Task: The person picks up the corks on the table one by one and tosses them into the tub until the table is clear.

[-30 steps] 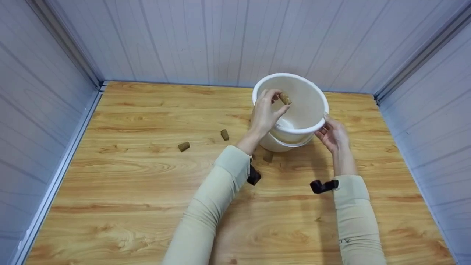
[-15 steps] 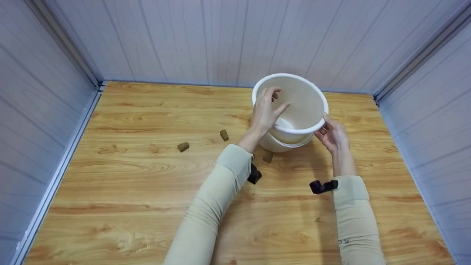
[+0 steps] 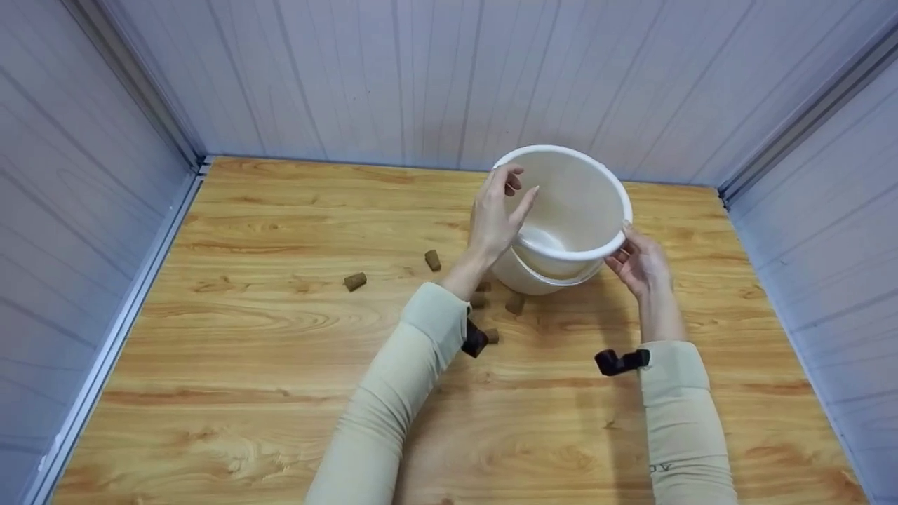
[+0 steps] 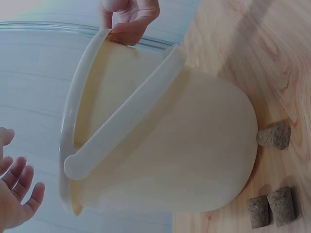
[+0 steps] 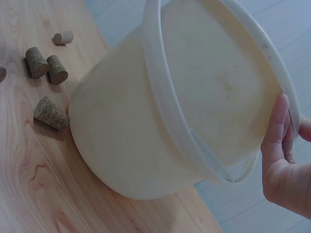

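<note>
A white plastic bucket [image 3: 515, 275] with a hanging handle [image 4: 129, 114] stands upright on the wooden table. My left hand [image 3: 494, 217] is at the left side of its rim, fingers apart and loosely bent, holding nothing. On the opposite side, my right hand [image 3: 644, 266] grips the rim between thumb and fingers, as the right wrist view also shows. One cork [image 4: 274, 136] lies right by the bucket's base. Two more corks [image 5: 36, 62] lie side by side close by. Much of the bucket's bottom is hidden from the head view.
Two corks lie farther left, one cork [image 3: 432, 260] nearer the bucket and another cork [image 3: 356, 282] beyond it. Another cork [image 3: 493, 336] shows beside the left wrist camera [image 3: 475, 340]. Pale panel walls [image 3: 351, 84] enclose the table [image 3: 245, 337] at the back and sides.
One second ago my left hand pinched a cork over the bucket's opening; half a second later it had let go. It has since drawn back left toward the rim. My right hand keeps its grip.
</note>
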`<state>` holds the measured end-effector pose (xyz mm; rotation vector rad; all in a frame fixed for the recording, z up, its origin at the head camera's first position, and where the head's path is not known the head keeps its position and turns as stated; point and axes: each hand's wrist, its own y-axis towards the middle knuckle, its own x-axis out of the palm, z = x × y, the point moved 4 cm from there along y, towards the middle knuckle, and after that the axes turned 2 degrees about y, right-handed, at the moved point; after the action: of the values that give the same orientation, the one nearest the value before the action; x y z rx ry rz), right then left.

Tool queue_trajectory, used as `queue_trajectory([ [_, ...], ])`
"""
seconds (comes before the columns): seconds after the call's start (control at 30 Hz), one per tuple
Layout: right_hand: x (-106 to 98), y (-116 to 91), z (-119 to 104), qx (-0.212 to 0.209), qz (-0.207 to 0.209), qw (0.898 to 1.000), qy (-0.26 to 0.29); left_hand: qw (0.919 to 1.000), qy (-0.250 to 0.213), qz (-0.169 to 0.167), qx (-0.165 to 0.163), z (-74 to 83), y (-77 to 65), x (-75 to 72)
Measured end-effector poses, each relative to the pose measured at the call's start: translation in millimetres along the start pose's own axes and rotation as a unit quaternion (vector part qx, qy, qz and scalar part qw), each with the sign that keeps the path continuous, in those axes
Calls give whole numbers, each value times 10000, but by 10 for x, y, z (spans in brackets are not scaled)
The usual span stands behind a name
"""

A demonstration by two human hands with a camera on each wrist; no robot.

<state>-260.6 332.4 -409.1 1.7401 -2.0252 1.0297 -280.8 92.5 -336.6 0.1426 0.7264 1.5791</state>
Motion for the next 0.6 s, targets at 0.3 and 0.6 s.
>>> queue_trajectory([
  [0.3,-7,0,-17,43,-70,9999,104,9998,213,25,-29,-44,-35,-152],
  [0.6,17,8,-9,-11,-128,9997,196,9992,380,81,114,-125,-87,-332],
])
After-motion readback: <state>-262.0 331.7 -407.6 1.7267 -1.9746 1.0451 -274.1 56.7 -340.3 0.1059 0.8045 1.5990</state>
